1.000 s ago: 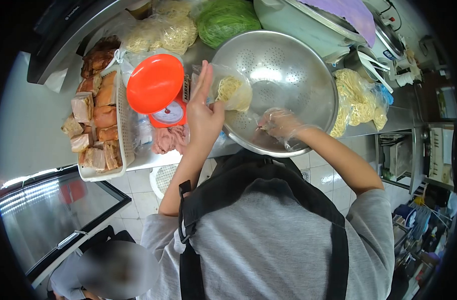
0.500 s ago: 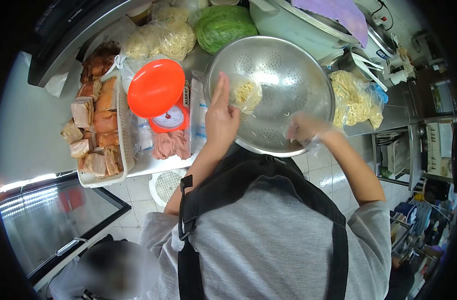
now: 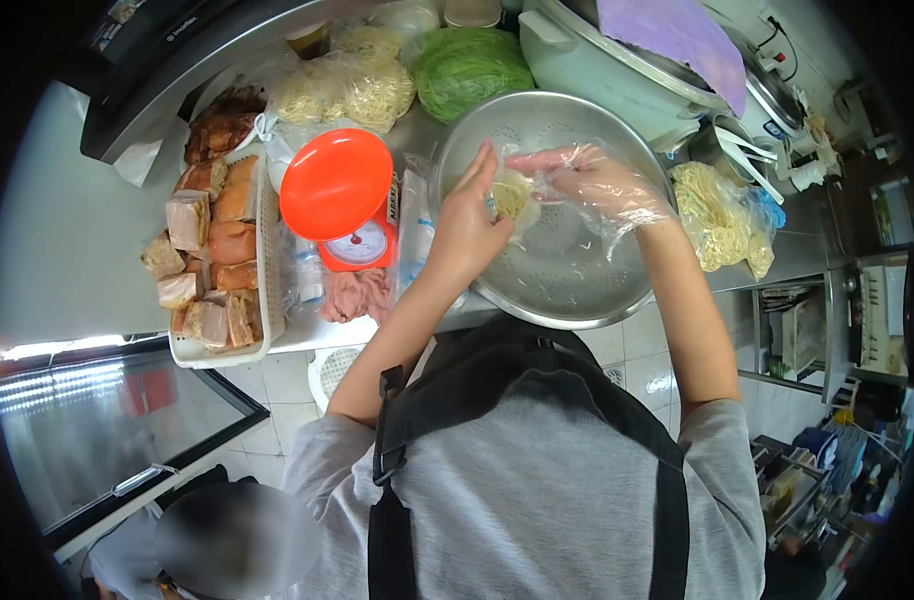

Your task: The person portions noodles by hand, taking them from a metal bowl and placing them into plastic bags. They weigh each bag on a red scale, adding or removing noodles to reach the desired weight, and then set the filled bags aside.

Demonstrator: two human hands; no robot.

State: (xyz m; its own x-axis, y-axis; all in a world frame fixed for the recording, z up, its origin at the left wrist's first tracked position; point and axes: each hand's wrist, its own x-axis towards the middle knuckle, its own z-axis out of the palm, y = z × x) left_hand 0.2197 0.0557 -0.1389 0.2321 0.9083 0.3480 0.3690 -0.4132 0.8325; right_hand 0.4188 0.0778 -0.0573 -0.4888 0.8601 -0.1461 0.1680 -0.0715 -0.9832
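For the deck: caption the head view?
Left hand holds a noodle bag over a steel colander, gloved right hand at its mouth.

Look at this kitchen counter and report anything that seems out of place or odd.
The colander seems to jut past the front edge of the counter, so it looks precarious. Only the right hand wears a clear glove; the bare left hand holds the noodle bag.

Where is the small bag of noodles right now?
Head view, upper centre: the small bag of noodles is over the steel colander, gripped by the left hand, the gloved right hand touching it, right of the red kitchen scale.
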